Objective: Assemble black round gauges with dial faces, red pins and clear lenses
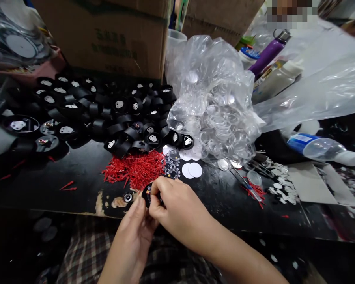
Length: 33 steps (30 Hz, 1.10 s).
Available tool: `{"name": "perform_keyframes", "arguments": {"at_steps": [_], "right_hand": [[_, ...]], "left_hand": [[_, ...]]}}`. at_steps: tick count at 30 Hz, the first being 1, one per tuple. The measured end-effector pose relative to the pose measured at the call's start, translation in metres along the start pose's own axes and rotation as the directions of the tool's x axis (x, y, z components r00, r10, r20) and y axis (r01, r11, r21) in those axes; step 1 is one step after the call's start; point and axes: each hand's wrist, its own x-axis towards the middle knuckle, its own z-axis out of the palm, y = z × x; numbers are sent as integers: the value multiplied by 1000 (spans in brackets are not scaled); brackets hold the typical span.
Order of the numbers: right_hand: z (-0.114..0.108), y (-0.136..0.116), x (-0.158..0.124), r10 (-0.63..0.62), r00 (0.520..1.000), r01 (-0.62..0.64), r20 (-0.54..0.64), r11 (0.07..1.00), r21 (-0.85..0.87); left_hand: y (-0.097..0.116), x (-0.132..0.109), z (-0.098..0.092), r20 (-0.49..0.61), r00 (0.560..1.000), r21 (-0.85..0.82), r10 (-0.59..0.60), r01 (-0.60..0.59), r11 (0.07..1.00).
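Observation:
Near the front edge of the table, my left hand (136, 223) grips a small black round dial (147, 192) with coloured marks, thumb on its near rim. My right hand (173, 205) is closed in a pinch over the dial's face; whatever its fingertips hold is hidden. Just beyond lies a heap of thin red pointers (133, 167). Beside the heap are several printed black dials (173, 172) and white discs (192, 170). A small round metal-ringed part (127, 197) sits left of my hands.
Many black round housings (124, 118) fill the back left, before a cardboard box (106, 39). A plastic bag of clear discs (221, 118) stands at centre. Rightward are tweezers (248, 185), white flat pieces (284, 183), an open carton (310, 183), a plastic bottle (322, 148) and a purple flask (268, 55).

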Motion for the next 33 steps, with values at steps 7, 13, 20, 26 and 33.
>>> {"name": "perform_keyframes", "arguments": {"at_steps": [7,13,20,26,33], "right_hand": [[-1,13,-4,-29,998,24,53,997,79],[7,14,-8,-62,992,72,-106,993,94],[-6,16,-9,-13,998,-4,54,950,311],[-41,101,22,293,827,-320,-480,947,26],[-49,149,46,267,838,-350,-476,932,-94]], "left_hand": [[0,12,-15,70,997,254,23,-40,966],[1,6,-13,220,976,218,8,-57,974],[10,8,-21,258,962,379,85,-182,907],[14,14,-16,201,977,335,68,-134,933],[11,9,-5,208,978,337,21,-92,937]]}}
